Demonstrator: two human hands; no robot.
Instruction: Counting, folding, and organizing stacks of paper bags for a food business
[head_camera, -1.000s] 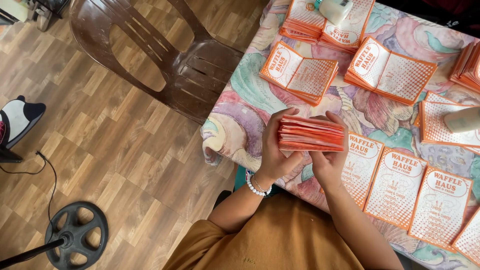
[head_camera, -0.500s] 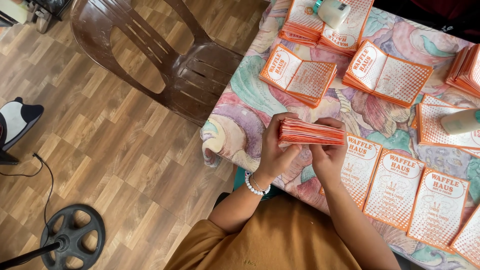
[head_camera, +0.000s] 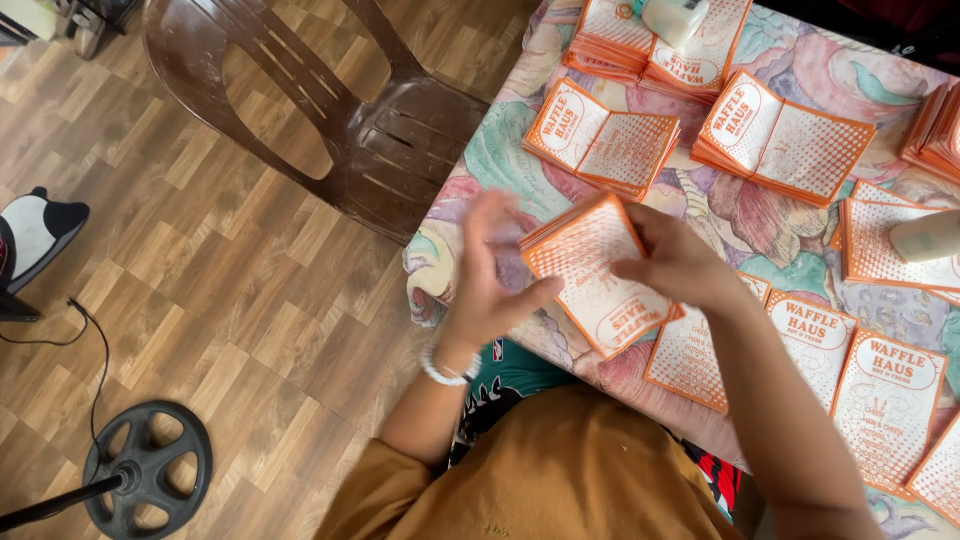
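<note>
From the head camera, a stack of orange-bordered paper sleeves (head_camera: 598, 272) sits tilted at the near edge of the table (head_camera: 505, 165), above the person's lap. The right hand (head_camera: 680, 265) grips it, fingers curled over the far edge, apparently to keep the loose sheets together. The left hand (head_camera: 487, 275) is open, its fingers spread and blurred, with only the thumb against the stack's near corner, probably steadying it. The sleeves look thin and flat, white with an orange dot pattern. More of them lie folded open in piles farther back on the table and flat in a row to the right. The tablecloth is glossy and floral; a brown plastic chair (head_camera: 330, 120) stands left of the table on wood-look flooring.
</note>
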